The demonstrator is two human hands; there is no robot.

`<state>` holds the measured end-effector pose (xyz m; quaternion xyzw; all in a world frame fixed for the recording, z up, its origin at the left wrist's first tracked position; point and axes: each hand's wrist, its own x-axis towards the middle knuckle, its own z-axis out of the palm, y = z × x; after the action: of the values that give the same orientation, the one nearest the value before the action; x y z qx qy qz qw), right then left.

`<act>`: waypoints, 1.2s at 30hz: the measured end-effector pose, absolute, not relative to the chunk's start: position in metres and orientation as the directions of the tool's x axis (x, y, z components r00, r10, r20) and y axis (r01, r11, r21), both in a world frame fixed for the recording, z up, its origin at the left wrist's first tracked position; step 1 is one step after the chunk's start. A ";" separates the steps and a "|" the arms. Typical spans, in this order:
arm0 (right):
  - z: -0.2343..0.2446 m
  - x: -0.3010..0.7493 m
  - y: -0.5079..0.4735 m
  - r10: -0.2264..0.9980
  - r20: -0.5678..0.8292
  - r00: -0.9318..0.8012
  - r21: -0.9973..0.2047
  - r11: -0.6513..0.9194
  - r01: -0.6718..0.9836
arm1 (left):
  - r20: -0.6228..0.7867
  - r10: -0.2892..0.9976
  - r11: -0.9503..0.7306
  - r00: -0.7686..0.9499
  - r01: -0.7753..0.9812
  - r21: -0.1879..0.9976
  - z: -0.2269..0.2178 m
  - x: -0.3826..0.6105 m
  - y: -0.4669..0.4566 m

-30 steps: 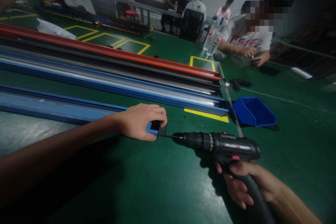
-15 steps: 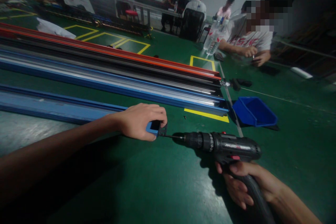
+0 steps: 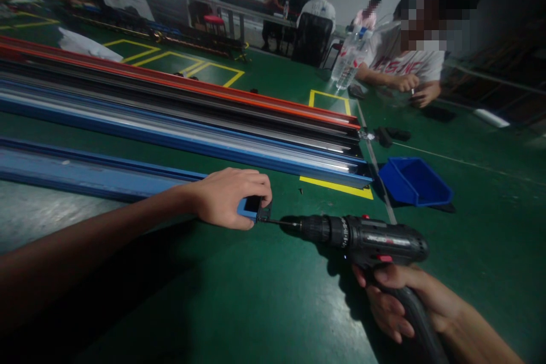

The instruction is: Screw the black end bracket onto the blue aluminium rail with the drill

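Note:
My left hand (image 3: 230,196) is closed over the near end of a long blue metal rail (image 3: 98,173) that lies on the green table. A small dark end piece (image 3: 263,213) sits at the rail's tip under my fingers. My right hand (image 3: 398,298) grips the handle of a black cordless drill (image 3: 371,239), index finger by the red trigger. The drill lies almost level and its thin bit (image 3: 279,222) touches the end piece.
A stack of long blue, grey, black and orange rails (image 3: 191,119) lies behind. A blue plastic bin (image 3: 413,182) stands to the right, beside yellow floor-style tape marks. A seated person in a white shirt (image 3: 405,62) works at the far right, near plastic bottles (image 3: 347,60).
The drill and my right hand have shifted slightly to the right and down. My left hand and the rail have stayed put.

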<state>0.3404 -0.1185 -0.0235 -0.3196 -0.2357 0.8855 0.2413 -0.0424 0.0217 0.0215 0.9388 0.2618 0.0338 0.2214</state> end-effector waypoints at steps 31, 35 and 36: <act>-0.021 0.339 -0.120 0.587 -0.462 -0.665 -0.562 -0.774 -0.293 | -0.062 0.502 -0.760 0.863 0.474 0.445 0.022 -0.043 0.022; -0.020 0.338 -0.121 0.595 -0.460 -0.659 -0.564 -0.769 -0.301 | -0.060 0.503 -0.759 0.862 0.475 0.445 0.023 -0.042 0.022; -0.021 0.338 -0.120 0.597 -0.458 -0.659 -0.562 -0.769 -0.305 | -0.061 0.504 -0.759 0.862 0.476 0.444 0.023 -0.042 0.022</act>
<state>0.3376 -0.1205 -0.0207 -0.3244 -0.2246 0.8826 0.2555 -0.0418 0.0218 0.0229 0.9374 0.2612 0.0311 0.2283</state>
